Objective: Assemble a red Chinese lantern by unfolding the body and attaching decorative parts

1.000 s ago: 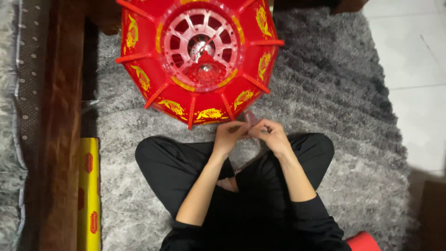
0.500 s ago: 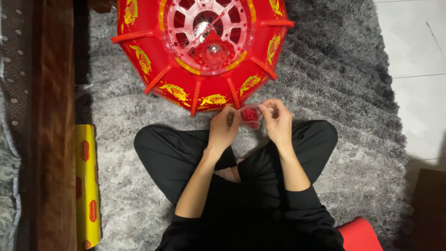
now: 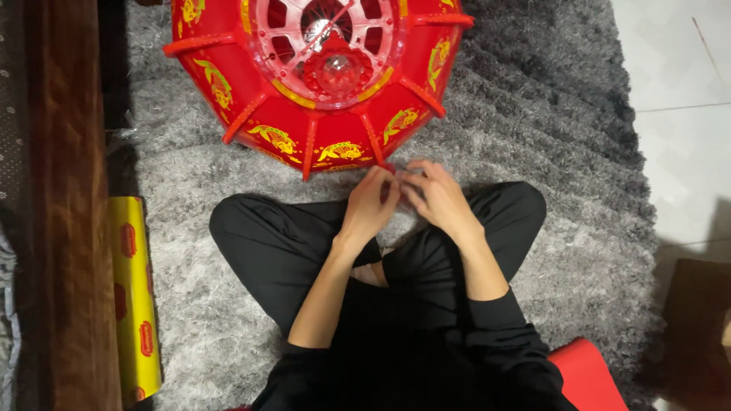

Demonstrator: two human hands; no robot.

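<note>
On the grey shag rug (image 3: 533, 114), just ahead of crossed legs in black trousers (image 3: 282, 243), lies a big red plastic lantern (image 3: 251, 84), seen end-on: long axis pointing up toward the camera, clear bulb dome (image 3: 335, 72) at the hub, red ribs fanning outward, gold fish motifs around the rim. Close to its near edge, touching or not unclear, left hand (image 3: 371, 202) and right hand (image 3: 434, 199) meet fingertip to fingertip, the grip of each pinched together on something small between them, too hidden and blurred to name. To the left, beside a dark wooden furniture edge (image 3: 68, 228), a long yellow box (image 3: 133, 297) lying lengthwise away from the camera, with red oval labels spaced along its side. At bottom right, a flat red corner of something (image 3: 590, 377) poking out beside the hip; beyond the rug, pale floor tiles (image 3: 678, 84).
</note>
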